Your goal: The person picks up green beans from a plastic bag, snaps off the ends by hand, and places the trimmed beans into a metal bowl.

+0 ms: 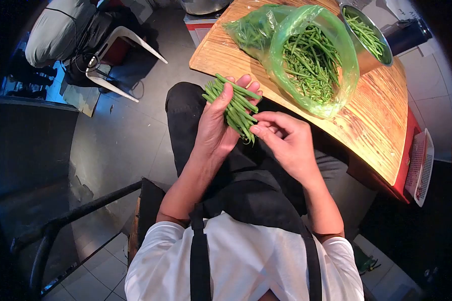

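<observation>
My left hand [218, 113] is wrapped round a bunch of green beans [238, 108] above my lap. The thumb lies over the stems and the fingertips show behind them. At the bunch's lower right end, my right hand [285, 138] pinches with thumb and index finger at the tip of a bean. On the wooden table [374, 135] lies a green plastic bag [276, 55], its mouth open towards me and full of more beans [311, 62]. A metal pot [369, 60] behind it holds longer beans [364, 35].
A white plastic basket [421, 168] hangs or stands beside the table's right side. Over at the upper left, a person [60, 30] is by a white plastic chair [118, 37]. A black metal rail [85, 210] is at my left. Part of a large pot [203, 5] shows at the top.
</observation>
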Action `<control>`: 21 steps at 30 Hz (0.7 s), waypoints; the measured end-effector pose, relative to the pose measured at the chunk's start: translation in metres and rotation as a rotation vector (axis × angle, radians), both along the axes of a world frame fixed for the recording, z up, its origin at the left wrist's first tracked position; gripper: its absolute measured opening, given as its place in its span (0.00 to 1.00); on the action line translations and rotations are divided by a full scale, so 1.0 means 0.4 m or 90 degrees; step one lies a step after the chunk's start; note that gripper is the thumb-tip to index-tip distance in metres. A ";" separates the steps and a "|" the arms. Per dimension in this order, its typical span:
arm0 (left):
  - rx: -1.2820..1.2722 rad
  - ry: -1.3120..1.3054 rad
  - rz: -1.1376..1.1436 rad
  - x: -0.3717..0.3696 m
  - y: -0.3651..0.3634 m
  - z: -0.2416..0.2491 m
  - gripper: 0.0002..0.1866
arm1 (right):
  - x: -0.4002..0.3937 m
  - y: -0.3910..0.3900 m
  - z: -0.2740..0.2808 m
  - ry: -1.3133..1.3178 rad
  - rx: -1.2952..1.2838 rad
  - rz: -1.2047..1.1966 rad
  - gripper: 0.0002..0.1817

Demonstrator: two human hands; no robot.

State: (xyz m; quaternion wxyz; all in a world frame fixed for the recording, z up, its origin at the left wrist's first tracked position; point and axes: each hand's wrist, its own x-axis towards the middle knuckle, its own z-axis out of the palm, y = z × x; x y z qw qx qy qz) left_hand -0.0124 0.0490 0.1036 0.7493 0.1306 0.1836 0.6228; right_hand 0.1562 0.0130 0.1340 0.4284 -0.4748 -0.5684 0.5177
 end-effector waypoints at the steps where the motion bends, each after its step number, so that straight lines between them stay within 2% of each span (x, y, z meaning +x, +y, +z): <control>1: -0.001 0.000 -0.002 0.002 -0.001 -0.001 0.13 | -0.006 -0.002 -0.005 0.062 -0.080 0.017 0.11; 2: 0.006 0.011 0.001 0.003 -0.002 -0.001 0.12 | 0.002 0.004 -0.010 0.054 -0.159 0.045 0.12; 3: 0.012 0.022 0.006 0.004 -0.002 -0.001 0.12 | 0.009 0.011 -0.019 0.054 -0.158 0.045 0.12; 5: 0.009 0.019 0.004 0.006 -0.005 -0.002 0.13 | 0.017 0.017 -0.037 0.169 -0.240 0.081 0.11; 9: 0.042 0.070 0.018 0.013 -0.011 0.001 0.13 | 0.004 0.005 -0.051 0.162 -0.210 0.061 0.11; 11: 0.046 0.112 0.031 0.021 -0.018 0.015 0.13 | -0.015 -0.010 -0.049 0.074 -0.055 0.028 0.11; 12: 0.050 0.155 0.044 0.024 -0.021 0.022 0.14 | -0.012 -0.011 -0.032 -0.032 -0.026 0.048 0.11; 13: 0.050 0.156 0.043 0.024 -0.023 0.024 0.14 | -0.011 -0.011 -0.028 -0.031 -0.025 0.046 0.11; 15: 0.063 0.192 0.040 0.025 -0.024 0.028 0.14 | -0.010 -0.010 -0.024 -0.145 0.186 0.050 0.11; 16: 0.064 0.193 0.038 0.026 -0.027 0.029 0.14 | -0.008 -0.010 -0.019 -0.144 0.186 0.048 0.11; 18: 0.084 0.218 0.023 0.031 -0.033 0.029 0.14 | -0.005 -0.009 -0.011 -0.394 0.342 -0.013 0.12; 21: 0.059 0.120 0.008 0.024 -0.029 0.014 0.12 | 0.003 0.002 -0.033 -0.323 0.383 -0.017 0.09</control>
